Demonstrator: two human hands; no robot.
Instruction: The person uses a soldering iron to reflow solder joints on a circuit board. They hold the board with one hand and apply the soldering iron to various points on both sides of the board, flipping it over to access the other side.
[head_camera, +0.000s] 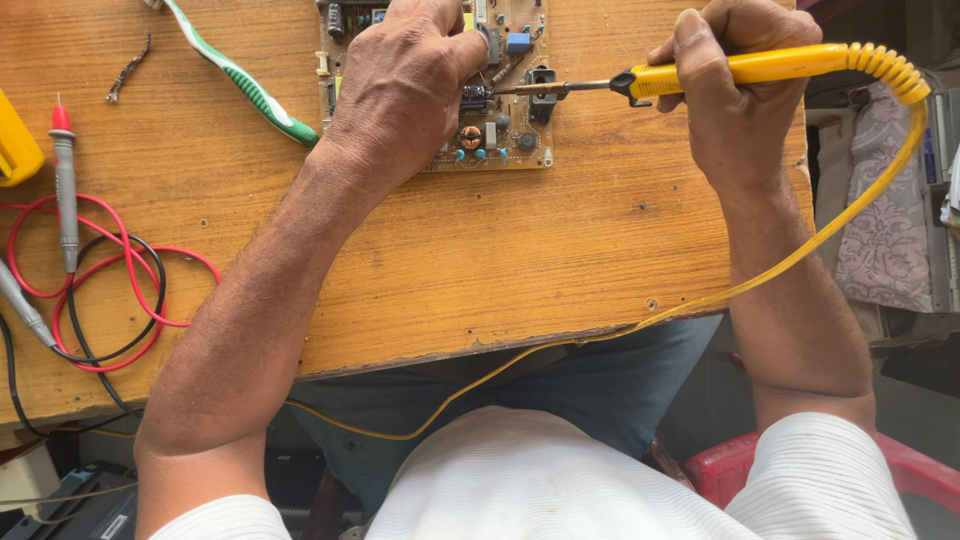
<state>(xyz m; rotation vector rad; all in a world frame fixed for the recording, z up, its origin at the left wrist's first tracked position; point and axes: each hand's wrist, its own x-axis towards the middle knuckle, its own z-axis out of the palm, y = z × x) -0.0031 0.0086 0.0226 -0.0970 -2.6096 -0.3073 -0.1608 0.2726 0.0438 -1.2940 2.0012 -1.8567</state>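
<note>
The left hand (405, 85) lies palm-down over the circuit board (500, 130), fingers curled and drawn together, their tips pressed among the components; whether they pinch a part cannot be told, as the knuckles hide the tips. The right hand (735, 95) is closed in a firm fist around the yellow handle of a soldering iron (700, 75), whose slim metal shaft points toward 9 o'clock and ends at the left fingertips. The board sits at 12 o'clock on the wooden table (520, 260), a tan panel crowded with small capacitors, a copper coil and black blocks. The table is orange-brown, grained and worn at its near edge. The iron's ribbed collar feeds a smooth yellow cord (800, 255) trailing toward 5 o'clock. At 10 o'clock lies a green-and-white toothbrush (245, 85); at 9 o'clock, a grey red-tipped probe (65, 190) over looped red and black leads (120, 290).
</note>
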